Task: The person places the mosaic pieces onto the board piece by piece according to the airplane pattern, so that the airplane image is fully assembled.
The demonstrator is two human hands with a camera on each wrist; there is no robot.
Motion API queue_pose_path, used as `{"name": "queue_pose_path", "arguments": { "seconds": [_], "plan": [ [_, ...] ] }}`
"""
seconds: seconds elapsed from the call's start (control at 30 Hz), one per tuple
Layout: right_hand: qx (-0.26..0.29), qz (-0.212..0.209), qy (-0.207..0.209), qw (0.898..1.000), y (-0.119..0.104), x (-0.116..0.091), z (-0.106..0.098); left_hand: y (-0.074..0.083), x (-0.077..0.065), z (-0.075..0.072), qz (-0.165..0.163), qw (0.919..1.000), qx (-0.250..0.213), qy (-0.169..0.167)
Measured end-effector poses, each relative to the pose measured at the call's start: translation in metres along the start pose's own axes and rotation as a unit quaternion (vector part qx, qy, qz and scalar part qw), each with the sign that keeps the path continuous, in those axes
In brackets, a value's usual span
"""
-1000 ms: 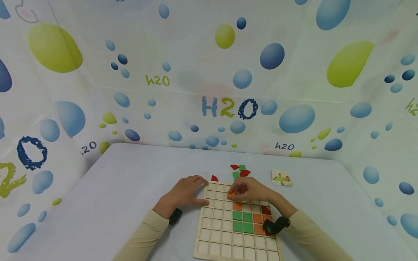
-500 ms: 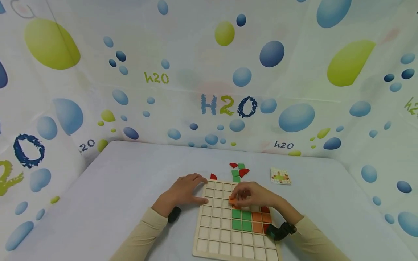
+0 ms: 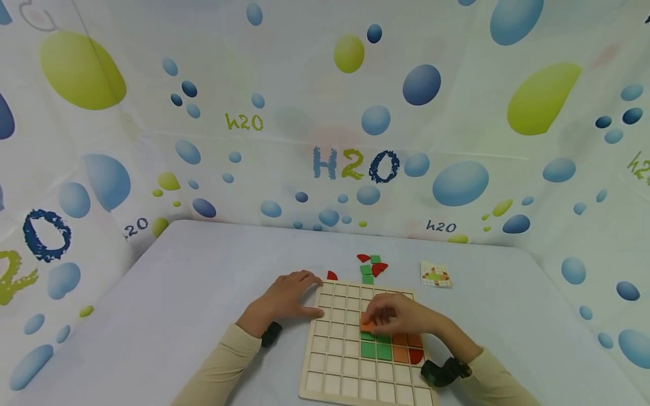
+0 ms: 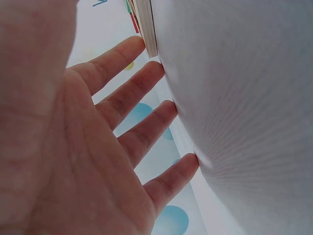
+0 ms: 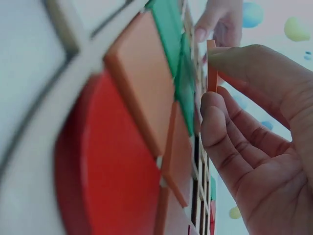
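Note:
My right hand [image 3: 401,314] pinches an orange square tile [image 5: 212,66] between thumb and fingers, close over the wooden grid board [image 3: 332,379]. In the head view the tile overlaps the cell just beyond the green tiles [image 3: 376,350]. My left hand [image 3: 285,295] lies at the board's far left corner, fingers spread, thumb at its left edge. The left wrist view has its fingertips [image 4: 188,164] on the tablecloth, the index finger by the board's side. Orange tiles [image 3: 400,354] and a red quarter-round piece [image 3: 416,355] sit in cells to the right, partly hidden by my right hand.
Beyond the board lie loose green squares [image 3: 366,270] and red quarter-round pieces [image 3: 379,269], with another red piece [image 3: 332,275] near its far left corner. A pattern card [image 3: 436,274] lies farther right. A printed curtain [image 3: 284,169] stands behind the table.
My right hand has moved toward me and slightly right over the board with the orange tile, uncovering the red piece at the right. The left hand has stayed at the corner.

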State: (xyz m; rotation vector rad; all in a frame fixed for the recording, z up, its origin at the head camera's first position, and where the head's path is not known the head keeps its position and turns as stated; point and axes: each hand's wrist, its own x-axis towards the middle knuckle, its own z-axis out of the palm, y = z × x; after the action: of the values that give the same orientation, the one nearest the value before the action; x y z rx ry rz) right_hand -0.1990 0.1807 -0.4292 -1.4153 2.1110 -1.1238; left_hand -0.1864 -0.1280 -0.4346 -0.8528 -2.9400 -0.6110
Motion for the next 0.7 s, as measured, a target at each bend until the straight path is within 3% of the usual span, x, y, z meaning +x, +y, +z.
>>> {"name": "queue_pose_path", "arguments": {
  "seconds": [0.33,0.7],
  "plan": [
    [0.067,-0.036,-0.039,0.996,-0.007,-0.011,0.007,0.000,0.000,0.001,0.005,1.0000,0.000,0.006],
    [0.044,-0.063,-0.038,0.996,-0.013,-0.018,0.017,-0.001,-0.001,0.001,0.008,0.9999,0.002,0.006]
  ]
}}
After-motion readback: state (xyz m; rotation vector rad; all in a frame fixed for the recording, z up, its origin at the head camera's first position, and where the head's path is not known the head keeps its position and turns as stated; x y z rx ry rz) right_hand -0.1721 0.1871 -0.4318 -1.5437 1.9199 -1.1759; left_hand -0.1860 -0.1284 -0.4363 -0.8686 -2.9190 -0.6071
